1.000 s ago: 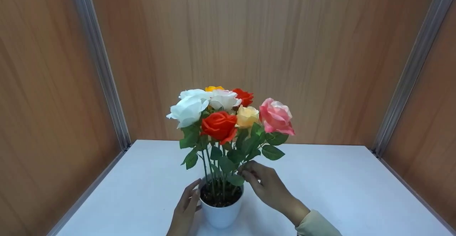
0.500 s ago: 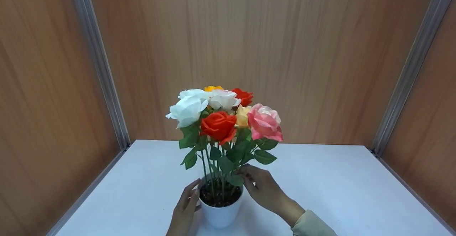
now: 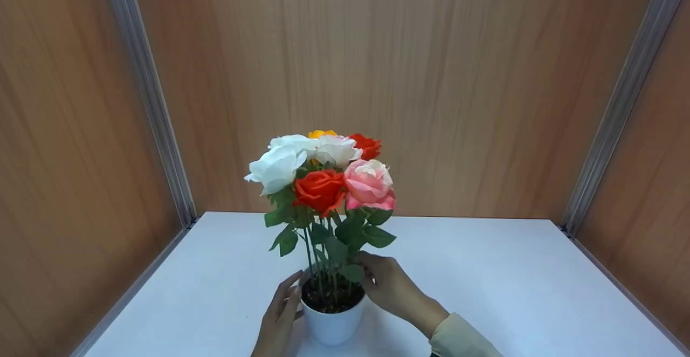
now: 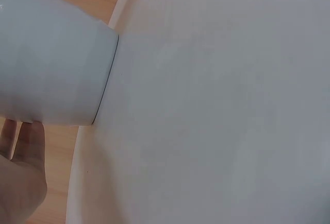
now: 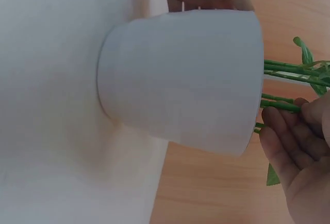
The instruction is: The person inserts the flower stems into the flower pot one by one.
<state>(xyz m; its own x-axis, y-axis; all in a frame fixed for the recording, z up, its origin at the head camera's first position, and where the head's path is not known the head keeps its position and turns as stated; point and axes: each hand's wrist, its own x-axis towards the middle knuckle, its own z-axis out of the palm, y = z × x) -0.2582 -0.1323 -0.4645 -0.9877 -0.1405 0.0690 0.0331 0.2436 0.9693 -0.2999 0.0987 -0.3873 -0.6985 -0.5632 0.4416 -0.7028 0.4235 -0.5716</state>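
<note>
A white flower pot [image 3: 332,329] stands upright on the white table, dark filling inside and artificial roses rising from it. My left hand [image 3: 278,314] touches the pot's left side with its fingers; in the left wrist view the fingertips [image 4: 35,131] lie against the wall. At the right rim my right hand [image 3: 396,289] pinches a green stem [image 5: 281,106] between thumb and fingers, just above the pot. A pink rose [image 3: 369,185] sits over that hand, beside a red rose [image 3: 320,191]. Leaves partly hide the right fingertips in the head view.
White roses [image 3: 276,169] lean out at the left of the bunch, with an orange rose [image 3: 322,134] and another red rose [image 3: 366,146] behind. Wood-grain panels [image 3: 458,93] with grey metal corner posts [image 3: 156,98] enclose the white table [image 3: 485,270] on three sides.
The pink rose has swung left, now covering the pale yellow rose and meeting the front red rose. My right hand has shifted slightly left with its stem. The left hand stays put.
</note>
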